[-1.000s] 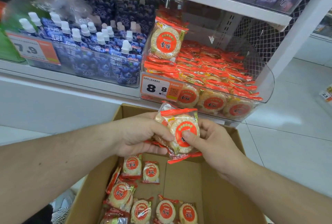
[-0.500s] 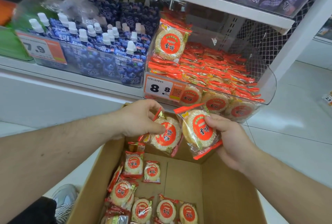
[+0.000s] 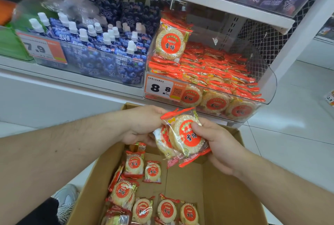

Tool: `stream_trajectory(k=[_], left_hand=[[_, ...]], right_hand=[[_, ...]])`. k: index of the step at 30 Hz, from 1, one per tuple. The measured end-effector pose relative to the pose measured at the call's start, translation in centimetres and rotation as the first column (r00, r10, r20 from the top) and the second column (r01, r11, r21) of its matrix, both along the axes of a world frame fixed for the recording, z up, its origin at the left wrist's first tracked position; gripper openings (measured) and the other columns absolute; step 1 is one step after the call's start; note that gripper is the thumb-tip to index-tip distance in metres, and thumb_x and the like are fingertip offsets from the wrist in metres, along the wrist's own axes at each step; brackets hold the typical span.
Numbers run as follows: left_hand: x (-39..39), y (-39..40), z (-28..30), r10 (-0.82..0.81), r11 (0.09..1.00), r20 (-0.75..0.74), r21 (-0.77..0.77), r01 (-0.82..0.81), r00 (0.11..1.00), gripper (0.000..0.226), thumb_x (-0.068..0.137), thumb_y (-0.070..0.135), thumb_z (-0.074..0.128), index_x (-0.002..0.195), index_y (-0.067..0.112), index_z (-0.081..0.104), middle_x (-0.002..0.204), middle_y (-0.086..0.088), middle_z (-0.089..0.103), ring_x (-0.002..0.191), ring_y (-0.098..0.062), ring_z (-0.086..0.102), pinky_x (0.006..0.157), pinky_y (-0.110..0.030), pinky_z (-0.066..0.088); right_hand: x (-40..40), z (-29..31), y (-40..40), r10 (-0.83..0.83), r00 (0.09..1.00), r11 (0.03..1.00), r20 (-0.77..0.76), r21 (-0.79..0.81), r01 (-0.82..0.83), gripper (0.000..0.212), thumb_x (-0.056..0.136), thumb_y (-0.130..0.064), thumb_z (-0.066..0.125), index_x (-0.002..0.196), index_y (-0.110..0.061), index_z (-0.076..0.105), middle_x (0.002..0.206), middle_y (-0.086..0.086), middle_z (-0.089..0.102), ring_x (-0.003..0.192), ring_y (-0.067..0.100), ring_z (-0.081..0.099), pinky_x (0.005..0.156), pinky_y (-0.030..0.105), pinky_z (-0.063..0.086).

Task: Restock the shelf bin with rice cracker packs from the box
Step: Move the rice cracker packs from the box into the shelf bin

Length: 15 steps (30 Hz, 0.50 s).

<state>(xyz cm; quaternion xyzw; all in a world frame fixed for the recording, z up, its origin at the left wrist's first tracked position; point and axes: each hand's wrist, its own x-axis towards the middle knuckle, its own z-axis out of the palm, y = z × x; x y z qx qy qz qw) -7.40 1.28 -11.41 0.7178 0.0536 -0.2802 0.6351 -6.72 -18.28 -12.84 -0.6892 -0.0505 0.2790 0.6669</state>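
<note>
We see the left hand (image 3: 144, 125) and the right hand (image 3: 215, 139) meeting above the open cardboard box (image 3: 226, 197), each clamped on a rice cracker pack. The right hand pinches the front pack (image 3: 188, 134), thumb curled onto its red label, the pack tilted with its red seal edge toward 11 o'clock. The left hand's fingers curl round the rear pack (image 3: 162, 141), which sits partly behind the front one and overlaps it, the two touching.

At 12 o'clock from the hands, just above, stands the clear shelf bin (image 3: 269, 80), heaped with orange-edged rice cracker packs; one upright pack (image 3: 170, 43) leans at the bin's left end. A price tag (image 3: 163, 88) reading 8.8 is fixed on the bin's front at its left.

At 10 o'clock from the hands, another clear bin holds blue jelly pouches (image 3: 106, 56) with white caps, behind a 7.9 price tag (image 3: 42, 48).

In the box, toward 6 o'clock from the hands, loose rice cracker packs (image 3: 142, 210) lie along its left side and near edge. A grey shoe (image 3: 66, 196) shows on the floor at 8 o'clock
</note>
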Motion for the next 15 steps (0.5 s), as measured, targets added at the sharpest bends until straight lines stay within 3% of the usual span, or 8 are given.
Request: stream_trajectory(k=[2,6,9,12,15], left_hand=[[0.0,-0.2,0.3,0.056,0.998,-0.033,-0.017,-0.057,0.998,0.026,0.093,0.031,0.062,0.107,0.01,0.069,0.101,-0.014,0.073,0.089,-0.023,0.064,0.092,-0.044,0.054],[0.3,-0.1,0.5,0.182,0.962,-0.193,-0.169,-0.215,0.964,0.035,0.095,0.048,0.052,0.101,0.016,0.066,0.089,-0.007,0.073,0.083,-0.024,0.066,0.088,-0.042,0.053],[0.6,0.4,0.1,0.239,0.892,-0.29,-0.311,-0.327,0.927,0.058,0.095,0.061,0.036,0.112,0.012,0.062,0.095,-0.01,0.073,0.088,-0.026,0.068,0.083,-0.044,0.054],[0.0,0.3,-0.2,0.211,0.905,-0.241,-0.317,-0.283,0.947,0.072,0.082,0.069,0.048,0.129,0.015,0.056,0.122,-0.012,0.067,0.11,-0.032,0.063,0.088,-0.06,0.052],[-1.3,-1.0,0.1,0.095,0.963,-0.041,-0.25,-0.103,0.995,0.048,0.079,0.05,0.065,0.12,0.024,0.063,0.115,-0.001,0.071,0.109,-0.023,0.065,0.085,-0.052,0.056]], right_hand=[[-0.1,0.0,0.1,0.006,1.0,1.0,0.031,-0.004,-0.006,0.036,0.089,-0.03,0.064,0.12,-0.011,0.063,0.111,0.011,0.073,0.107,0.029,0.068,0.096,0.039,0.052],[-0.3,0.2,0.5,-0.035,0.996,0.999,0.077,0.006,0.034,0.033,0.082,-0.032,0.057,0.109,-0.012,0.056,0.086,-0.002,0.075,0.078,0.009,0.07,0.066,0.019,0.053],[-0.1,-0.2,0.5,-0.159,0.984,0.987,0.081,0.026,0.157,0.024,0.096,-0.025,0.053,0.118,-0.014,0.054,0.097,-0.001,0.075,0.084,0.011,0.07,0.069,0.022,0.053],[-0.1,-0.2,0.5,-0.227,0.967,0.974,0.111,0.027,0.226,0.028,0.101,-0.027,0.048,0.128,-0.02,0.054,0.112,-0.002,0.073,0.101,0.014,0.069,0.083,0.028,0.053],[-0.2,-0.1,0.5,-0.206,0.963,0.977,0.173,-0.013,0.211,0.028,0.103,-0.028,0.044,0.127,-0.022,0.056,0.111,-0.005,0.073,0.102,0.012,0.069,0.083,0.027,0.052]])
